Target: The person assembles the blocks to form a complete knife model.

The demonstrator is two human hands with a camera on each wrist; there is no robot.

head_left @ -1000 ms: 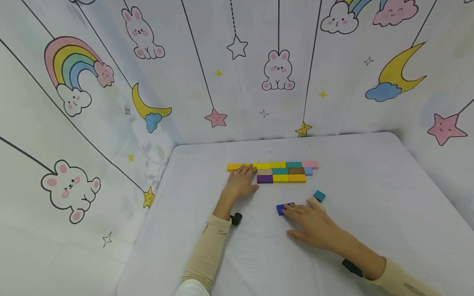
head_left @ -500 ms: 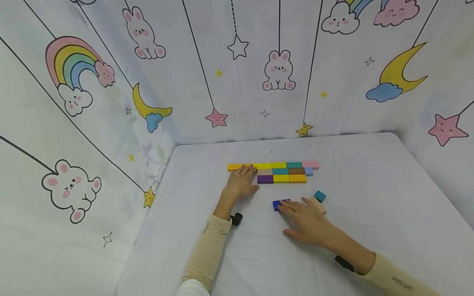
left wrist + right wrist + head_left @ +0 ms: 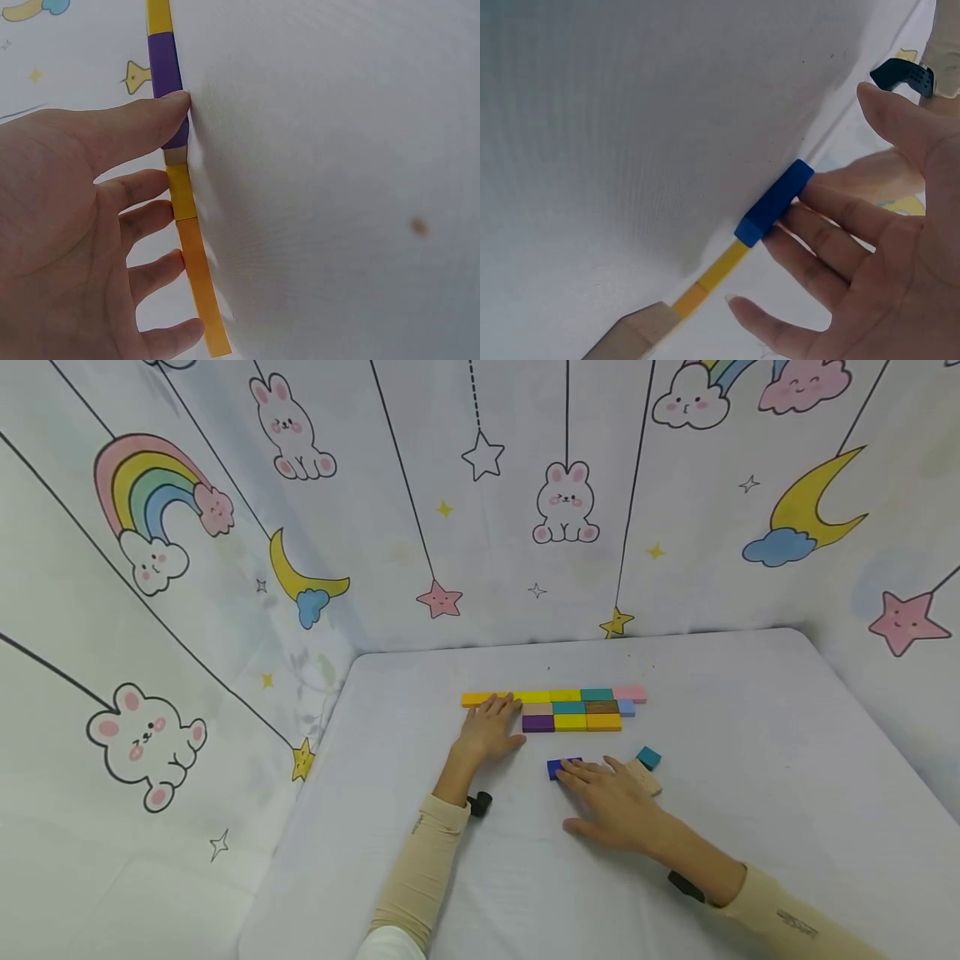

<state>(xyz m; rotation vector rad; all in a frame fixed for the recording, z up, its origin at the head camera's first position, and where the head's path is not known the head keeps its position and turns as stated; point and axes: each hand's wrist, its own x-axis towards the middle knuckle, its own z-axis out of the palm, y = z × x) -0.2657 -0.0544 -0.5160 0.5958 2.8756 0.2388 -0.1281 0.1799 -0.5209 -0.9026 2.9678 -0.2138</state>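
Note:
Flat coloured wooden blocks lie in three rows in the head view. My left hand (image 3: 486,732) rests at their left end, its fingers laid over the yellow and orange blocks (image 3: 474,699) of the back row. Its thumb lies close to the purple block (image 3: 537,723); in the left wrist view the thumb (image 3: 142,124) overlaps that block. Nearer the front, my right hand (image 3: 618,806) has its extended fingertips on a dark blue block (image 3: 776,202), thumb spread away from it. The fingers partly cover the blue block from above.
A beige block (image 3: 647,779) and a small teal block (image 3: 648,758) lie just beyond the right hand. Yellow, brown, teal, pink and light blue blocks make up the rows. The white-covered table (image 3: 750,760) meets a patterned cloth wall (image 3: 495,552) at the back.
My right hand has slid the dark blue block left and slightly away from me, toward the rows. The left hand stays in place on the blocks.

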